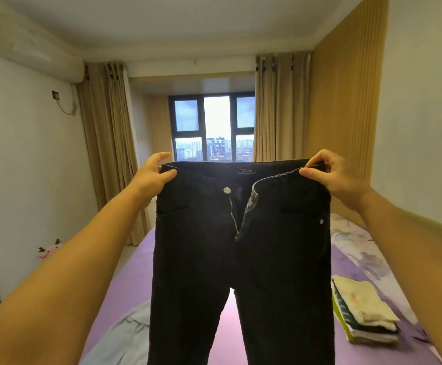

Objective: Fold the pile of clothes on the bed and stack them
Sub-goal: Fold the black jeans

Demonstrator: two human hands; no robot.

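A pair of black jeans (241, 259) hangs in the air in front of me, front side facing me, fly unzipped and button undone. My left hand (152, 175) pinches the left end of the waistband. My right hand (330, 172) pinches the right end. Both legs hang down over the purple bed (133, 280) and run out of the bottom of the view. A stack of folded clothes (364, 312), cream on top with darker layers below, lies on the bed at the right. A light blue garment (125, 335) lies crumpled on the bed at the lower left.
A floral pillow or cover (351, 238) lies at the bed's far right. Beige curtains (109, 143) frame a window (214, 127) straight ahead. A white wall with an air conditioner (35, 48) is at the left; a small plush toy (48, 250) sits by it.
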